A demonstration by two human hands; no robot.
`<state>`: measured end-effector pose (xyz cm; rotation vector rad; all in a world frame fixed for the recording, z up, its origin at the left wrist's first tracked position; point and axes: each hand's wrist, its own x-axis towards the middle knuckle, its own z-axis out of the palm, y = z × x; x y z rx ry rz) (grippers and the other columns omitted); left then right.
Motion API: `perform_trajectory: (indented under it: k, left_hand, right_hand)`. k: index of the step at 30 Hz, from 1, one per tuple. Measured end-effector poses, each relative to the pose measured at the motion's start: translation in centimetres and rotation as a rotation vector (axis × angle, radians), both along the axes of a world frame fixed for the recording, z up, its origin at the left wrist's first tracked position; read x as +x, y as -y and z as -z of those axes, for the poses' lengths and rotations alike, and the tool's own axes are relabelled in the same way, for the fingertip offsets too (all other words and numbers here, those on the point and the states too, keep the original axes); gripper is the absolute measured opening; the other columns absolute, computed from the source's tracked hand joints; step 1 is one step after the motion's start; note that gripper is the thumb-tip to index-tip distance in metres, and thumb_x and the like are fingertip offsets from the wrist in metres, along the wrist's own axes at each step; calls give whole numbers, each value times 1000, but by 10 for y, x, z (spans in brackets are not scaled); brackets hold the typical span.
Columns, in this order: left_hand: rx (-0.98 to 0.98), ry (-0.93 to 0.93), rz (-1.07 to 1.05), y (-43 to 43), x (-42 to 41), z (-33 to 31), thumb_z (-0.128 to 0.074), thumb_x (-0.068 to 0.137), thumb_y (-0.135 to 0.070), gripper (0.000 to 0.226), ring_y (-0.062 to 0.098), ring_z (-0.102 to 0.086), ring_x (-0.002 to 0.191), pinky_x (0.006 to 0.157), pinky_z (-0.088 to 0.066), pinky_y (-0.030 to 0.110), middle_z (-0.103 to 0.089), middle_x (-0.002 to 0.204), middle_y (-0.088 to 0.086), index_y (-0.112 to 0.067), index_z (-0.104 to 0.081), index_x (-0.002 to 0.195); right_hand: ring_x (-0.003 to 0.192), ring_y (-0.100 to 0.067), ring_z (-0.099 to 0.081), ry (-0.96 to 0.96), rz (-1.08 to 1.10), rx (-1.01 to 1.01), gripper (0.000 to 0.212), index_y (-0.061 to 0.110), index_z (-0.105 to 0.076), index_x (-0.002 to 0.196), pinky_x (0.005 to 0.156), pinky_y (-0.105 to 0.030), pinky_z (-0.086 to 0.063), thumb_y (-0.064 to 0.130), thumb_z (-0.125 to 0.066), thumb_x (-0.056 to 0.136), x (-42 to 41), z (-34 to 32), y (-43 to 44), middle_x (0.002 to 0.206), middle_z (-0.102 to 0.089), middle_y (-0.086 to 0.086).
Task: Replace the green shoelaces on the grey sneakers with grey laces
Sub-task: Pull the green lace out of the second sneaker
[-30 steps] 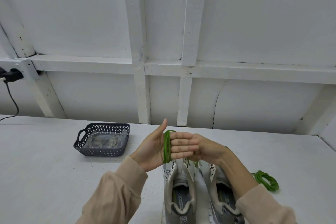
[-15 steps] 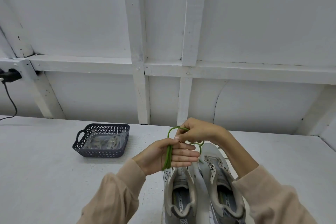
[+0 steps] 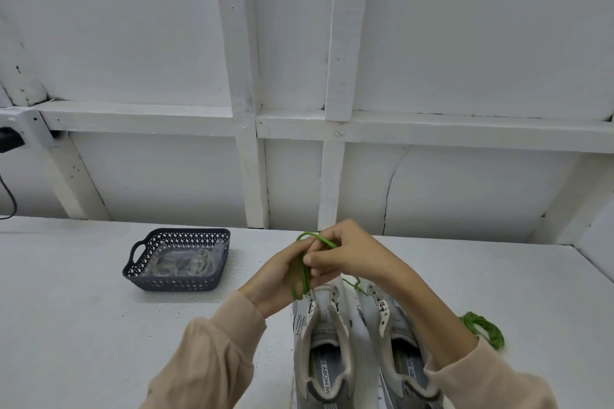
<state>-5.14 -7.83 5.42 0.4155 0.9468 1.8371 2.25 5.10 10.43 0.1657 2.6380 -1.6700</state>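
One more turn of green lace point(image 3: 304, 276) now circles the left grip point(image 3: 282, 276), which clamps it over the sneakers point(image 3: 332, 342); the right grip point(image 3: 345, 252) pinches the tail. Sneakers look bare: grey laces point(image 3: 186, 264), in the basket point(image 3: 139, 272) to their left, come next.

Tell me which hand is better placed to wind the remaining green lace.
Right, most likely. The right hand pinches the loose strand of the lace above the left hand, which carries the coil round it and so serves as the spool. The free tail trails on the right hand's side.
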Motion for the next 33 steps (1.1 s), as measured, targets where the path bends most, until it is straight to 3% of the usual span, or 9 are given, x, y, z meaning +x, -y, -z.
perform_trajectory:
  k: [2,5,8,12,16,20,23,28,33]
  left_hand:
    - [5,-20,-44,0,0,-1,-50,87,-19,29,26,-67,95,87,-55,38,-66,102,22,2,-71,90]
    - [-24,-54,-34,1,-3,-2,-52,87,-16,31,36,-63,108,93,-53,41,-64,112,28,4,-69,101]
    - [-50,-73,92,6,0,-3,-45,93,-15,39,37,-57,119,100,-48,40,-58,125,28,7,-58,122]
    - [-18,-136,305,12,6,-6,-38,99,-17,39,37,-53,124,103,-45,40,-54,131,27,5,-56,126]
    - [60,-180,365,14,8,-12,-38,99,-13,37,36,-53,123,102,-45,39,-55,131,26,3,-57,127]
    - [161,-172,263,13,1,-14,-38,97,-4,37,37,-50,126,101,-46,39,-51,135,26,4,-53,130]
    - [236,-111,168,11,-9,-14,-36,96,1,40,35,-46,130,103,-45,37,-46,140,26,7,-48,133]
    - [238,-122,55,11,-23,-6,-35,95,3,44,33,-42,134,110,-37,39,-44,143,23,7,-36,139]
    - [92,-242,101,13,-21,7,-44,93,-4,46,31,-46,131,108,-41,36,-49,140,20,4,-40,137]
  right_hand:
    - [45,0,-51,12,-34,-16,10,0,-72,81,46,-11,-38,8,-69,86,3,-1,1,60,-62,-4]
    - [40,-2,-34,51,-62,8,30,2,-71,92,42,-13,-25,31,-66,91,3,-11,-9,48,-45,13]
    - [46,-1,-36,-45,5,-58,22,11,-69,89,47,-15,-27,29,-58,96,-4,-22,-23,53,-52,16]
    - [60,0,-47,-204,126,-22,16,5,-69,89,53,-10,-36,16,-60,95,-20,-15,-36,65,-64,13]
    - [82,-13,-59,-231,165,8,7,13,-74,86,80,-29,-50,13,-67,89,-34,21,-46,86,-72,-8]
    - [75,-3,-61,-142,132,1,20,16,-69,85,77,-20,-50,1,-59,92,-29,59,-31,82,-67,4]
    - [62,7,-50,-116,145,151,26,24,-63,75,67,-15,-41,9,-55,96,-9,75,-4,72,-59,14]
    - [70,6,-54,-174,-129,308,20,12,-70,97,66,-11,-37,23,-53,99,29,64,22,71,-59,22]
    - [78,-2,-56,-74,-476,562,29,10,-65,94,78,-29,-46,34,-49,98,40,19,19,81,-63,8]
